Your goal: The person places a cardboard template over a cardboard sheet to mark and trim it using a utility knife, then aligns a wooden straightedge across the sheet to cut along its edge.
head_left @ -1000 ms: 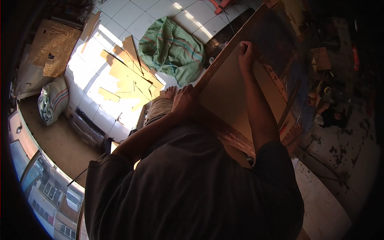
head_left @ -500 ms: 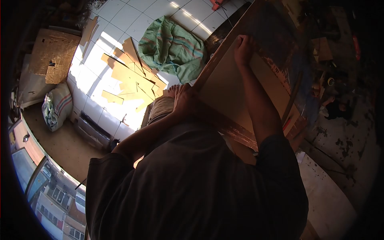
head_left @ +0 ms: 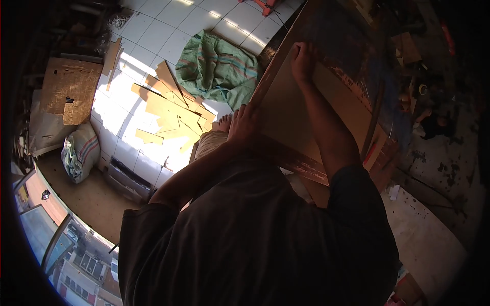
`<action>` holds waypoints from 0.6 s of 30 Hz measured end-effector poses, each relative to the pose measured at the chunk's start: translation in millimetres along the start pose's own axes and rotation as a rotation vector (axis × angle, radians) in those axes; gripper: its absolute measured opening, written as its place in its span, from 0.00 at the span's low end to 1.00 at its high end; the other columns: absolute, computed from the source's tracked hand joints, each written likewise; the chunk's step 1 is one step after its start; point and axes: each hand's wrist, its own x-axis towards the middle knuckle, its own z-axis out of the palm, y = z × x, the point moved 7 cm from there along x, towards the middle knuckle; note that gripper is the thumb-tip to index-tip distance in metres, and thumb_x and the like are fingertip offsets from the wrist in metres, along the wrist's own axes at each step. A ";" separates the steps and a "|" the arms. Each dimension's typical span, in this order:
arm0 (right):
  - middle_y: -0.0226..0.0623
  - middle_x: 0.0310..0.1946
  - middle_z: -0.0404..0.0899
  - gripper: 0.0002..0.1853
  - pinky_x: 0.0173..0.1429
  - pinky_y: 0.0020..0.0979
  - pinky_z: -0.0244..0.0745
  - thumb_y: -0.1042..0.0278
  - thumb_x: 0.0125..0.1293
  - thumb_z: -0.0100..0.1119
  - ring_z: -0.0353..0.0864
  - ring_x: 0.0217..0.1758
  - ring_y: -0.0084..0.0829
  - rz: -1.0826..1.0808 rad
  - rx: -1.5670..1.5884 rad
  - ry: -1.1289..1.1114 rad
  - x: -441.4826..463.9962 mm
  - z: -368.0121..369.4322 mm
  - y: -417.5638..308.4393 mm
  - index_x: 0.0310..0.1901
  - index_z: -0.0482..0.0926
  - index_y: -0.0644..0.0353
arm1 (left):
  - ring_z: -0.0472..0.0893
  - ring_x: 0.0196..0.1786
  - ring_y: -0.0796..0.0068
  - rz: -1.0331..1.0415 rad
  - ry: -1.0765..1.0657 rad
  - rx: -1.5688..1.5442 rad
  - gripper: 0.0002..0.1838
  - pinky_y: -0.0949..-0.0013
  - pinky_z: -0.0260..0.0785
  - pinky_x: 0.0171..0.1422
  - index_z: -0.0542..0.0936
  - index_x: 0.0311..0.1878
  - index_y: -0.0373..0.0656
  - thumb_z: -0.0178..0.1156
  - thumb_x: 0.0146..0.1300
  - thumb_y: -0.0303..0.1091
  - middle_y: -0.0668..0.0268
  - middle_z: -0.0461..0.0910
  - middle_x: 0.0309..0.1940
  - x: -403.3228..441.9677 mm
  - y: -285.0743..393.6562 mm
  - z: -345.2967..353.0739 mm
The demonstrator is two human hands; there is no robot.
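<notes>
A thin brown board (head_left: 286,102) lies on a worn, reddish-edged worktable (head_left: 301,166) in front of me. My right hand (head_left: 304,61) is at the board's far corner, its fingers curled closed over the edge. At the near left edge of the board and table rests my left hand (head_left: 244,122), fingers stretched forward and lying on the edge. Its underside and thumb are hard to see in the shadow. Across the board, on the right, lies a narrow dark strip (head_left: 373,120).
Several cut board scraps (head_left: 171,112) litter the sunlit tiled floor, near a crumpled green sack (head_left: 217,66). My bare foot (head_left: 223,122) shows beside the left hand. Further left are a striped white sack (head_left: 84,150) and a leaning wooden panel (head_left: 71,89). A pale sheet (head_left: 423,234) lies at right.
The camera view has shifted slightly, so the floor items sit lower and further right. My right hand appears slightly further left at the board's far corner; the left stays at the edge.
</notes>
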 end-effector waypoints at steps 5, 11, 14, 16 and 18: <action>0.43 0.42 0.75 0.07 0.55 0.52 0.68 0.67 0.65 0.63 0.74 0.49 0.51 0.045 0.031 0.016 0.6 -1.1 1.5 0.42 0.76 0.53 | 0.70 0.68 0.50 0.550 -0.118 -0.082 0.20 0.51 0.62 0.74 0.75 0.60 0.39 0.55 0.66 0.32 0.53 0.73 0.64 38.1 56.8 64.6; 0.43 0.39 0.73 0.05 0.52 0.51 0.68 0.68 0.66 0.61 0.73 0.46 0.51 0.048 0.068 0.088 1.4 -9.5 -4.0 0.40 0.75 0.56 | 0.65 0.75 0.50 0.453 -0.334 -0.216 0.25 0.54 0.56 0.81 0.72 0.67 0.37 0.53 0.71 0.37 0.50 0.68 0.71 103.9 83.4 117.8; 0.43 0.39 0.73 0.06 0.52 0.50 0.68 0.71 0.64 0.62 0.72 0.47 0.50 0.091 0.102 0.099 0.6 -11.4 0.5 0.40 0.75 0.56 | 0.60 0.78 0.55 0.352 -0.405 -0.100 0.29 0.54 0.52 0.82 0.67 0.71 0.36 0.51 0.71 0.42 0.50 0.63 0.75 107.5 87.9 119.8; 0.43 0.38 0.72 0.07 0.51 0.50 0.68 0.73 0.63 0.63 0.72 0.45 0.50 0.062 0.193 0.106 0.6 -12.6 -0.6 0.39 0.74 0.56 | 0.57 0.80 0.57 0.320 -0.440 0.015 0.32 0.53 0.50 0.83 0.64 0.74 0.36 0.50 0.72 0.45 0.50 0.60 0.77 107.5 85.2 119.8; 0.43 0.39 0.74 0.07 0.53 0.48 0.69 0.73 0.63 0.63 0.73 0.47 0.49 0.104 0.239 0.128 -0.7 -14.5 1.6 0.40 0.75 0.57 | 0.53 0.82 0.57 0.618 -0.354 0.305 0.35 0.50 0.43 0.85 0.58 0.78 0.38 0.45 0.74 0.49 0.51 0.55 0.79 101.9 97.1 120.7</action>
